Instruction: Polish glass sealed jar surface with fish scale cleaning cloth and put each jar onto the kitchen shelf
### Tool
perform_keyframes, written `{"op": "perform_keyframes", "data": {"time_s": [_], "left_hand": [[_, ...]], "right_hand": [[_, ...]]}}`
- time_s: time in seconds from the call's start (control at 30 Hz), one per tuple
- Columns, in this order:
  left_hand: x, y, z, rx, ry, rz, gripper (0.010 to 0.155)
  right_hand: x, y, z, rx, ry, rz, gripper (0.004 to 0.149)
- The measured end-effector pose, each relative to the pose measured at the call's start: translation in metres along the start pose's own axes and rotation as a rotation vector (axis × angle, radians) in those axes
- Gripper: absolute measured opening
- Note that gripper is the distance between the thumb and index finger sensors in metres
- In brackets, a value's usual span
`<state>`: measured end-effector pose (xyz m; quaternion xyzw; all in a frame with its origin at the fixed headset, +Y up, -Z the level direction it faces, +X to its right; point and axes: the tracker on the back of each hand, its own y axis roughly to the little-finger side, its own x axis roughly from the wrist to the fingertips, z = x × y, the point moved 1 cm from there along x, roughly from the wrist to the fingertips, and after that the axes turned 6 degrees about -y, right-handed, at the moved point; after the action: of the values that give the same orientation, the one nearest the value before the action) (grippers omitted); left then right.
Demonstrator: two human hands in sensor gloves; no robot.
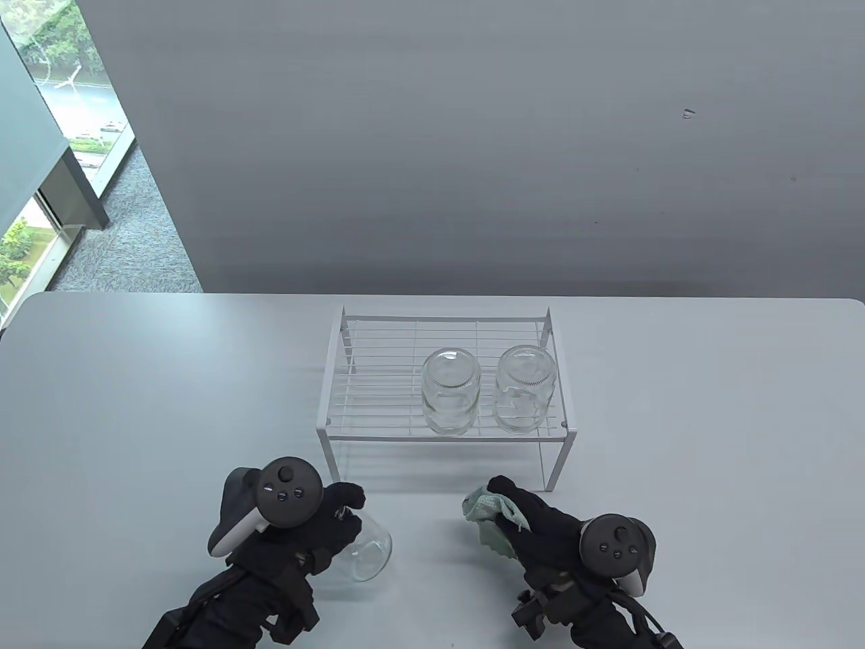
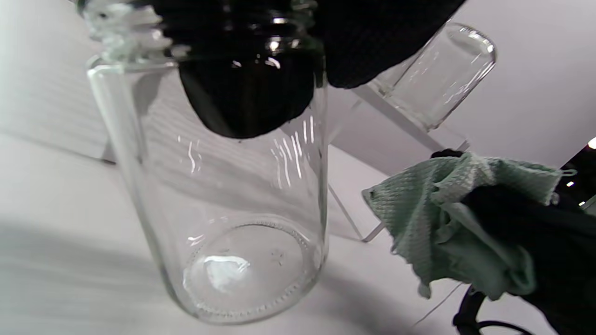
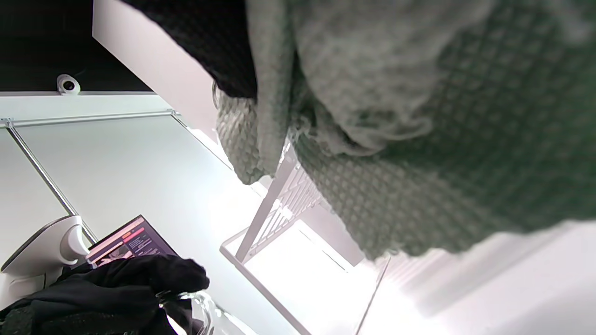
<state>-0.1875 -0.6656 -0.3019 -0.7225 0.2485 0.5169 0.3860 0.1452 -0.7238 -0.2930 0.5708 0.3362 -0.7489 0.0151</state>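
My left hand grips a clear glass jar by its mouth, low over the table at the front left. In the left wrist view the jar hangs base down, with gloved fingers curled in and around its threaded rim. A little to the right, my right hand holds a bunched pale green cloth, apart from the jar. The cloth fills most of the right wrist view. Two more jars stand upside down on the white wire shelf.
The shelf's left half is bare wire. Its front legs stand just beyond both hands. A grey wall rises behind the table, and a window is at the far left. In the right wrist view a laptop screen shows.
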Motion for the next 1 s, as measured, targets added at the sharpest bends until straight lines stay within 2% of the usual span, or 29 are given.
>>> {"op": "perform_keyframes", "data": {"time_s": [0.13, 0.33, 0.5, 0.6, 0.73, 0.8, 0.87, 1.0], "left_hand": [[0.005, -0.009, -0.015, -0.146, -0.141, -0.033, 0.048], [0.016, -0.008, -0.049, -0.424, -0.110, 0.024, 0.045], [0.020, 0.003, -0.079, -0.679, -0.057, 0.096, 0.044], [0.020, 0.008, -0.092, -0.838, -0.017, 0.139, 0.045], [0.017, 0.007, -0.097, -0.937, -0.011, 0.136, 0.047], [0.015, 0.006, -0.096, -0.948, -0.022, 0.134, 0.049], [0.013, 0.006, -0.096, -0.961, -0.026, 0.122, 0.051], [0.012, 0.003, -0.098, -0.970, -0.016, 0.108, 0.065]], "right_hand": [[-0.001, -0.002, -0.004, -0.003, 0.062, -0.028, 0.051], [-0.002, -0.012, -0.008, -0.101, 0.146, -0.152, 0.051], [-0.002, -0.025, -0.001, -0.208, 0.150, -0.253, 0.051], [0.001, -0.032, 0.011, -0.291, 0.101, -0.298, 0.052], [0.004, -0.044, 0.033, -0.403, -0.032, -0.373, 0.053], [0.003, -0.048, 0.042, -0.483, -0.113, -0.394, 0.059], [0.003, -0.050, 0.045, -0.531, -0.144, -0.407, 0.066], [0.002, -0.055, 0.055, -0.633, -0.224, -0.399, 0.083]]}}
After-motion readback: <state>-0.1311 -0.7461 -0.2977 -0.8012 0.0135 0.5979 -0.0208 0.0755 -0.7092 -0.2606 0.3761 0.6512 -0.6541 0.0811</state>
